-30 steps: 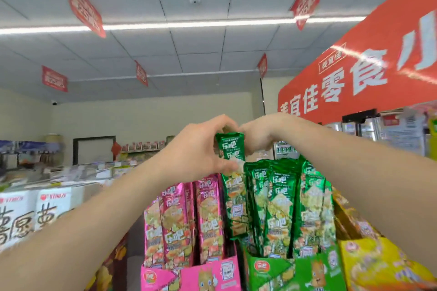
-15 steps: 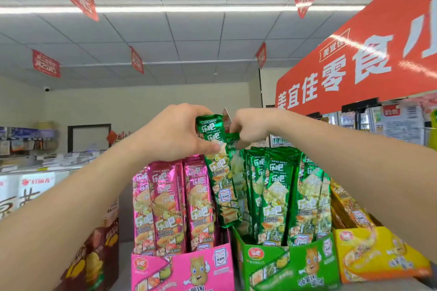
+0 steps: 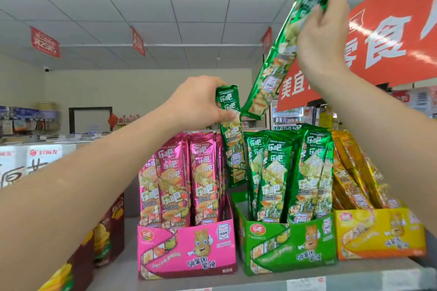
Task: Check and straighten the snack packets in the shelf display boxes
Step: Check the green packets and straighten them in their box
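Three display boxes stand side by side on the shelf: a pink box, a green box and a yellow box, each full of upright long snack packets. My left hand grips the top of one green packet that stands raised between the pink and green rows. My right hand holds a second green packet high above the boxes, tilted with its lower end pointing down-left, clear of the display.
A dark brown box of snacks stands left of the pink box. The grey shelf edge runs along the bottom. A big red sign hangs at the upper right, close behind my right hand. White cartons sit at the far left.
My right hand has pulled one green packet up and to the right, out of the display. My left hand has stayed on the other green packet. The view has tilted down a little.
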Tool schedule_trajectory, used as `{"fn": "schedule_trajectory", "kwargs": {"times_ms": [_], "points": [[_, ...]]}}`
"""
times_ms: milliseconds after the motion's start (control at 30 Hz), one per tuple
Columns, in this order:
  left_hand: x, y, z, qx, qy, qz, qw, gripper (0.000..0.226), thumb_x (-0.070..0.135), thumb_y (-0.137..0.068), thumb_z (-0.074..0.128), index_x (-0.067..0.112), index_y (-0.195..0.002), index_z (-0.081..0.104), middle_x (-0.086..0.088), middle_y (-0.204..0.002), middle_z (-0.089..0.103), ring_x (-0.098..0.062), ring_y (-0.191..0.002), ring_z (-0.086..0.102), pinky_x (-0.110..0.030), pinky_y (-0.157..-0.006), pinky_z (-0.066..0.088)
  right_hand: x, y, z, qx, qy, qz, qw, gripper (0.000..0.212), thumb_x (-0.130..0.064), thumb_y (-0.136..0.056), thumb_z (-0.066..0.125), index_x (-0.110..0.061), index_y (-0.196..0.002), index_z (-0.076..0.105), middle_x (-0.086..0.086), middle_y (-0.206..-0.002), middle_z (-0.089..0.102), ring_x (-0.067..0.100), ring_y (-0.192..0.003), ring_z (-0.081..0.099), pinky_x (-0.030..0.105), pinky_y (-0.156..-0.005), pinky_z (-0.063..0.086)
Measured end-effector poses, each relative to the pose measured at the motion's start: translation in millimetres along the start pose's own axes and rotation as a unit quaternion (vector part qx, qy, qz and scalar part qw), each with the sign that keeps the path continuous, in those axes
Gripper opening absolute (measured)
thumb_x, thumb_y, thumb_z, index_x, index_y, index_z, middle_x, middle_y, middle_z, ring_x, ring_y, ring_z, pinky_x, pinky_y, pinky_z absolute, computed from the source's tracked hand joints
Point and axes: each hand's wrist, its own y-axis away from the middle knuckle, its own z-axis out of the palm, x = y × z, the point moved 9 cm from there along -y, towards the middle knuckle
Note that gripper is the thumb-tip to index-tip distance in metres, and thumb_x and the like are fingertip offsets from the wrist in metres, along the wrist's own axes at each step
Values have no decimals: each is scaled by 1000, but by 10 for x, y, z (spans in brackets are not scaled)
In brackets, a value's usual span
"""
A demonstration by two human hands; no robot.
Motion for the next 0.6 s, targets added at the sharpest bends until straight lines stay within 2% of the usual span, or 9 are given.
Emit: {"fn": "schedule_trajectory", "kwargs": {"times_ms": [33, 67, 167, 267, 400, 467, 533, 600], "points": [[41, -43, 70, -13, -17, 12, 1000, 46, 47, -73, 80, 16, -104, 66, 1, -83, 68, -22, -80, 62, -32, -70, 47, -15, -14, -64, 12, -12, -5, 1000, 20, -2, -98, 30, -17, -106, 41, 9, -109, 47, 28, -99, 53, 32, -85, 46], [78, -85, 146, -27, -31, 23, 999, 47, 48, -74, 80, 16, -105, 65, 2, -85, 67, -23, -81, 61, -32, -69, 46, -28, -13, -118, 21, -17, -7, 1000, 19, -2, -98, 30, -18, -104, 38, 9, -106, 45, 28, -95, 52, 32, -81, 46], [139, -208, 382, -83, -75, 33, 993, 54, 51, -76, 77, 14, -111, 59, 1, -87, 59, -23, -82, 55, -32, -68, 40, -2, 29, -217, 24, -56, 8, 998, 20, -2, -98, 28, -15, -108, 40, 11, -107, 45, 18, -84, 45, 24, -69, 41], [176, -323, 501, -123, -103, 38, 986, 55, 48, -78, 75, 11, -113, 55, -1, -90, 56, -24, -83, 51, -32, -70, 38, 29, 94, -267, 23, -95, 36, 995, 22, -2, -99, 27, -13, -111, 42, 14, -106, 46, 14, -76, 47, 22, -63, 40], [138, -413, 483, -121, -46, 25, 991, 38, 24, -83, 74, 5, -111, 57, -10, -98, 66, -28, -90, 62, -28, -68, 41, 97, 186, -299, 18, -125, 89, 988, 24, -3, -100, 29, -17, -110, 45, 1, -81, 49, -4, -53, 46, 14, -53, 37], [33, -420, 458, -113, -11, -3, 993, 30, 19, -83, 73, 6, -105, 57, -4, -85, 60, -26, -84, 62, -24, -59, 40, 109, 224, -347, 25, -153, 99, 983, 24, -1, -99, 31, -16, -110, 47, -6, -70, 47, -6, -48, 43, 12, -51, 36], [-74, -393, 471, -119, 28, -38, 992, 38, 17, -81, 75, 4, -111, 55, 4, -75, 52, -15, -68, 59, -19, -51, 36, 107, 256, -390, 31, -175, 103, 979, 23, 0, -98, 32, -16, -103, 48, -8, -64, 44, -5, -45, 40, 11, -48, 33], [-143, -352, 552, -141, 44, -63, 987, 52, 18, -77, 78, 2, -120, 53, 5, -76, 54, -10, -66, 56, -22, -56, 38, 108, 311, -389, 22, -177, 105, 978, 22, -1, -98, 32, -16, -97, 48, -9, -62, 43, -5, -44, 38, 11, -46, 31]]}}
